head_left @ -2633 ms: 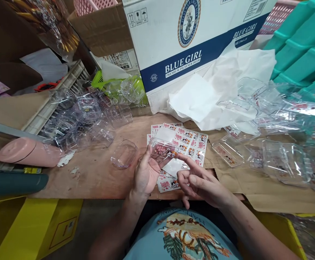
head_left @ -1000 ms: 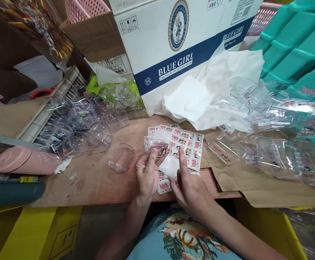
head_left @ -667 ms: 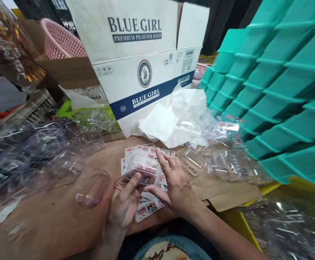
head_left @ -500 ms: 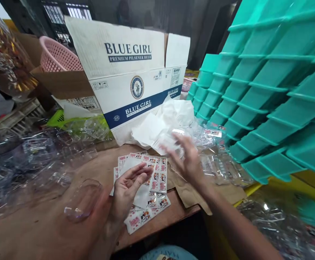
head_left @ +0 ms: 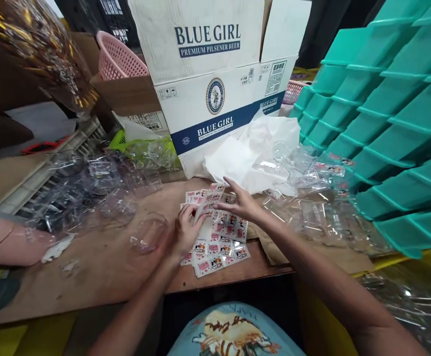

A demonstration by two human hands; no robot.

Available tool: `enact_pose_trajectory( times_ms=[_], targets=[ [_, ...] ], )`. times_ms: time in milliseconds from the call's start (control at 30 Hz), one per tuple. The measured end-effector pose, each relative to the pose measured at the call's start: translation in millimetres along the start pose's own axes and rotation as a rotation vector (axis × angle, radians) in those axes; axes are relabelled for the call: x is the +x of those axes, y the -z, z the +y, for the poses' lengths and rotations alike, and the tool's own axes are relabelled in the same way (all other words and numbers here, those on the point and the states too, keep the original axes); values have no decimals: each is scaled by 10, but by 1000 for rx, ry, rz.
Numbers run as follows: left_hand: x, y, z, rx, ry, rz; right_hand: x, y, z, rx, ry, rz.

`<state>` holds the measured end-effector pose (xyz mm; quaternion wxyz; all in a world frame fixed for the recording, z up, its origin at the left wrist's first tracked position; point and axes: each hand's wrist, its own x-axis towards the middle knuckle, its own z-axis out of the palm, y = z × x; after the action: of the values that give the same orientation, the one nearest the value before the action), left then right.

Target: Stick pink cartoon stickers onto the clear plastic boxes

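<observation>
A stack of sticker sheets [head_left: 215,247], printed with cartoon cats and pink figures, lies near the table's front edge. At its left side my left hand [head_left: 188,228] has its fingers closed on a lifted, bent sticker sheet [head_left: 208,201]. My right hand [head_left: 240,202] hovers over the stack with fingers spread; one fingertip is close to the lifted sheet, and I cannot tell whether they touch. Left of the hands rests a clear plastic container [head_left: 150,232]. Behind the stack is a heap of crumpled white paper [head_left: 234,155] with a clear plastic piece [head_left: 273,170] on it.
A white Blue Girl beer carton [head_left: 200,104] stands at the back. Tall stacks of turquoise bins [head_left: 397,113] rise at the right. Clear plastic packaging [head_left: 100,183] is piled at left, with more packaging [head_left: 323,220] at right. A pink basket [head_left: 121,59] sits behind.
My right hand has come back from the white paper heap to the sticker stack. My left hand, open before, has closed on a sticker sheet and lifted it. The camera view has shifted.
</observation>
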<state>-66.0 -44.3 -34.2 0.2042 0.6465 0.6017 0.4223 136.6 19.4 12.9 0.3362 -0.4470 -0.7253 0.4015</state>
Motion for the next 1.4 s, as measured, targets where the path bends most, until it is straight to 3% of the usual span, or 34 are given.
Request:
enact_pose_trajectory(
  times_ms=[67,133,233,300,333,467,600,633,800,900,967,1033,1133,1167,1267,1400],
  targets=[
    [-52,93,116,-177,-6,-10,56,-92,50,211,-33,-74],
    [-56,199,208,-495,67,-65,84,-39,54,270,-9,-132],
    [27,331,263,-1032,326,-288,77,106,-41,305,16,-229],
    [89,370,246,-1233,480,-446,56,157,-112,300,22,-231],
    [110,372,231,-1275,520,-472,45,161,-131,292,23,-202],
    [105,269,217,-1311,508,-356,10,64,-88,279,19,-81],
    [39,106,363,-1329,563,-477,-36,-87,-40,288,15,54],
    [25,79,407,-1326,570,-456,-60,-111,-48,318,-2,79],
    [7,94,444,-1318,563,-246,-252,-75,-70,660,-278,-21],
    [8,149,302,-1317,611,-152,-327,47,47,642,-399,21],
    [-3,171,209,-1249,579,-63,-331,125,147,506,-411,-19],
    [-19,178,162,-1139,517,-31,-310,155,209,229,-287,45],
    [-36,167,182,-1006,425,-16,-266,72,166,-271,133,324],
    [-36,159,202,-993,412,-27,-247,16,123,-388,269,360],
    [-28,120,231,-1027,437,-66,-143,-172,-7,-533,475,218],
    [-52,37,98,-846,374,-14,141,-372,-36,-535,385,-29]
  ],
)
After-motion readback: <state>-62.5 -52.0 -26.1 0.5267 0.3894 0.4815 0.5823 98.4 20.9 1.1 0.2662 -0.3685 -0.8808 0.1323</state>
